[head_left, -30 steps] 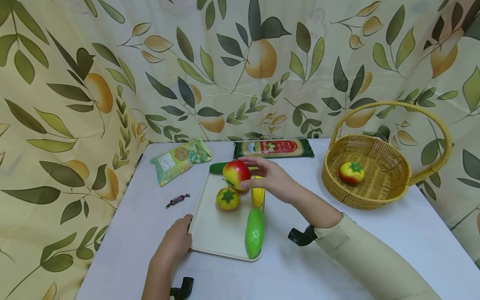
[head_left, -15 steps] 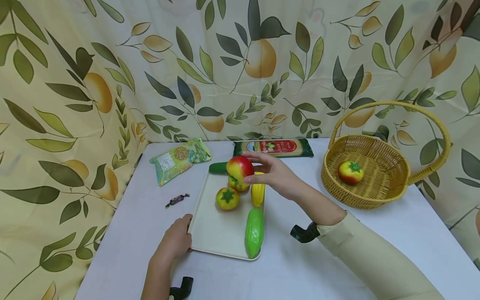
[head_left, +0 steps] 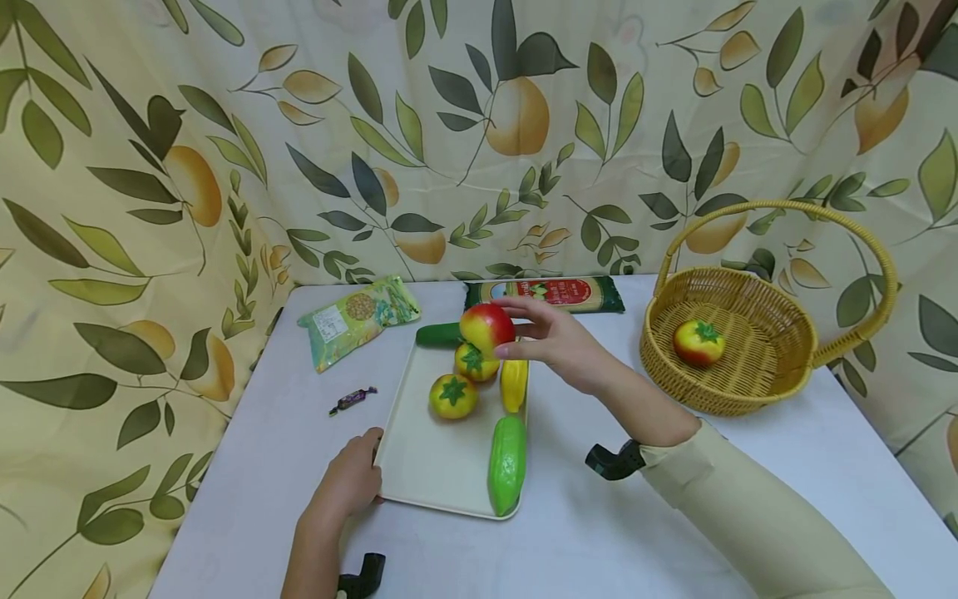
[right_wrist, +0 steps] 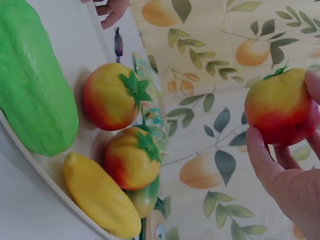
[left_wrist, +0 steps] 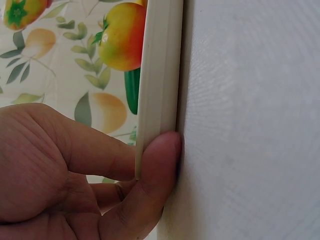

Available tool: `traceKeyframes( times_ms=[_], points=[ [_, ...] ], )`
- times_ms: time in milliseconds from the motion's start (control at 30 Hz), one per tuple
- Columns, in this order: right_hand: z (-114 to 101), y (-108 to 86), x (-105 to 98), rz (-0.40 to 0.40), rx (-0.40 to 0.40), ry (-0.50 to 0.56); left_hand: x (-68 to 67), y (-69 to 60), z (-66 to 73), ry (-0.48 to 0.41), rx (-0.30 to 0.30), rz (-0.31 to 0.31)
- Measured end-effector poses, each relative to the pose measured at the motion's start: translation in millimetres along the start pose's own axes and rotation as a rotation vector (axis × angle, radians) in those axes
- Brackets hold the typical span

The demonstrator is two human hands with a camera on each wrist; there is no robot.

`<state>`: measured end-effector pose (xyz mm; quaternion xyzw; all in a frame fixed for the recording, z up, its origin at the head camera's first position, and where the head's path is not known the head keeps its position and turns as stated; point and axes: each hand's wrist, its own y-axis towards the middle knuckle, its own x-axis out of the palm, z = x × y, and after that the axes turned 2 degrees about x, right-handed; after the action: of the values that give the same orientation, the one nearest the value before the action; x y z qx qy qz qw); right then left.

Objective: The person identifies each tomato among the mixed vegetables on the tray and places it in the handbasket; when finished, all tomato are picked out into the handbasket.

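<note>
A: Nearest items first. How is the tray (head_left: 419, 470) supported?

B: Its left edge is pinched by the left hand (head_left: 355, 474); in the left-wrist view, the rim is gripped between the digits. No shift of the tray is noted over the last second.

A: And the contents?

B: Unmoved. The green gourd (head_left: 507, 466) is lodged at the near right, with the front tomato (head_left: 452, 397), yellow fruit (head_left: 513, 386) and rear tomato (head_left: 471, 364) farther back.

A: What is changed, then?

B: The held tomato (head_left: 485, 327). It is grasped by the curled fingers of the right hand (head_left: 557, 341) and is suspended above the tray's far part. Compared with one second ago, it is displaced slightly rightward and upward in the head view, and more of the rear tomato's green calyx is exposed.

A: Meaning?

B: Separation is judged complete: a gap from the rear tomato is shown in the right-wrist view. The work is judged to be mid-carry, with release not yet made.

A: Farther off?

B: One basket tomato (head_left: 699, 344) is contained in the wicker basket (head_left: 674, 395), well apart at the right.
</note>
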<state>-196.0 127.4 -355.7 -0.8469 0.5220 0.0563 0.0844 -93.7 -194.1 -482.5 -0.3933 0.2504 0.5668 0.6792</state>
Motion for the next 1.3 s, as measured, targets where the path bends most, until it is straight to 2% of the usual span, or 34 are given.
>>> traceKeyframes(
  times_ms=[200,633,1100,1300],
  points=[
    [-1,-2.7,-5,0.023,-0.004,-0.017,0.1,0.1,0.7,0.002,-0.001,0.001],
    [2,-3.0,-17,0.054,-0.009,0.032,0.8,0.5,-0.1,0.002,-0.016,-0.004],
    [3,-7.8,-32,0.094,-0.035,0.008,-0.2,0.7,0.2,-0.005,0.0,-0.005],
    [3,-10.2,-38,0.112,-0.034,0.034,-0.4,1.2,0.2,-0.002,0.006,-0.003]
  ],
)
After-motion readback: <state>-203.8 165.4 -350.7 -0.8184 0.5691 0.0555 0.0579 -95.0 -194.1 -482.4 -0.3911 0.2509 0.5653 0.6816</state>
